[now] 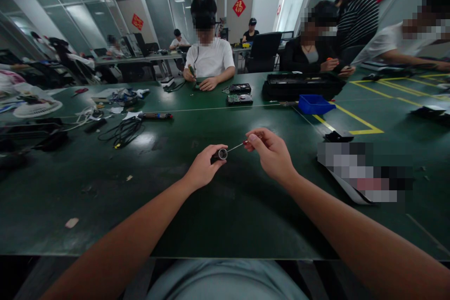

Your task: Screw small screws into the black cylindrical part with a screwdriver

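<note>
My left hand (204, 167) is closed around a small dark cylindrical part (221, 154), whose round, silvery open end faces me. In my right hand (272, 153) is a thin screwdriver (236, 147) with a red handle, pinched between thumb and fingers. Its metal shaft points left and its tip reaches the rim of the cylinder; whether it touches or goes inside I cannot tell. Both hands are held above the green table (225, 225). Fingers hide most of the cylinder's body and much of the screwdriver's handle.
Right of my hands lie a blurred-out flat item (362, 176) and a small black part (339, 136). Farther back are a blue tray (315, 104), a long black housing (304, 86) and hard drives (239, 99). Cables (123, 132) lie left. A co-worker (210, 56) sits opposite.
</note>
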`<state>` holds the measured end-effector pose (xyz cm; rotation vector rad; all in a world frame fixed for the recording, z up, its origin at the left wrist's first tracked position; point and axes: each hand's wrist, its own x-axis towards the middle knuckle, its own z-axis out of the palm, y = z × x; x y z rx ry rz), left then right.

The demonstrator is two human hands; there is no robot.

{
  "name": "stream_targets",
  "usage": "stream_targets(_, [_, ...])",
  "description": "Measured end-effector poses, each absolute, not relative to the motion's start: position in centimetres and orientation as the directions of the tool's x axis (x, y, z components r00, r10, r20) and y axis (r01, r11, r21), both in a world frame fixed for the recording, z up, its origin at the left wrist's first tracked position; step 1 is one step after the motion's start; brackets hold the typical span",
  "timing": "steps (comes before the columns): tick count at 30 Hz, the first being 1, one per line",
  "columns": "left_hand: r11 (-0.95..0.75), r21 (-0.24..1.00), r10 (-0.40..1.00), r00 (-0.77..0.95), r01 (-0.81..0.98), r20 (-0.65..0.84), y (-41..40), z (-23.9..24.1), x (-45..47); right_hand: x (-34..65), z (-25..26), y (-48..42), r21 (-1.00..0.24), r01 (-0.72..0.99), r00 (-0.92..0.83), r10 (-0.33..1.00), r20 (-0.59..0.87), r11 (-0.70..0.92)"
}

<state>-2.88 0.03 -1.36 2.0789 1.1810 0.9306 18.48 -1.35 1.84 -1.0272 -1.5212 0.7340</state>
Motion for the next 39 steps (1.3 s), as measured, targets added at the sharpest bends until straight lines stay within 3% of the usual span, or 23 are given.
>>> stream_targets(8, [-0.424, 0.785, 0.892, 0.359, 0.452, 0.275, 0.1, -1.6, -3.1, 18.2, 1.7, -1.5, -0.875, 0.245, -0.043, 0.907, 0.42, 0.417])
stream_targets(16, [-0.394, 0.803, 0.902, 0.357, 0.447, 0.244, -0.1, -1.3, -3.1, 18.7, 2.6, -1.9, -0.721, 0.561, -0.038, 0.883, 0.468, 0.407])
stream_targets(29, [-0.413, 0.792, 0.888, 0.392, 0.45, 0.241, 0.0, -1.4, -3.2, 19.0, 3.0, -2.4, -0.61, 0.515, -0.282, 0.791, 0.543, 0.602])
stream_targets(34, [-0.428, 0.777, 0.883, 0.396, 0.461, 0.251, 0.0, -1.6, -3.1, 18.6, 3.0, -2.3, -0.676, 0.541, -0.18, 0.854, 0.488, 0.5])
stream_targets(39, [-0.421, 0.781, 0.884, 0.401, 0.462, 0.239, -0.1, -1.4, -3.0, 18.2, 2.1, -1.7, -0.86, 0.289, -0.001, 0.899, 0.438, 0.42])
